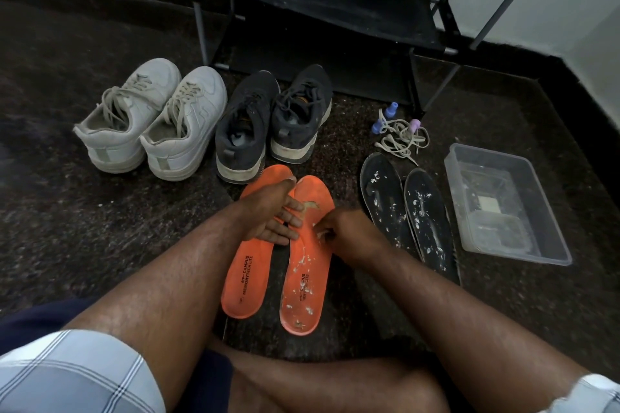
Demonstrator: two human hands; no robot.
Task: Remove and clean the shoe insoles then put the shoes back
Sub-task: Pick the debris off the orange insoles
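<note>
I count four shoes in the upper left of the frame: two white sneakers (151,117) side by side and two dark grey sneakers (273,121) just right of them. Four insoles lie lower down, two orange insoles (275,265) at centre and two black insoles (409,211) to their right. One clear plastic tub (503,204) sits at the right edge. Above the black pair is one tangle of laces (404,139), with what look like three or four small blue and lilac caps (391,109), too small to count surely. One shoe rack (322,10) stands at the top.
</note>
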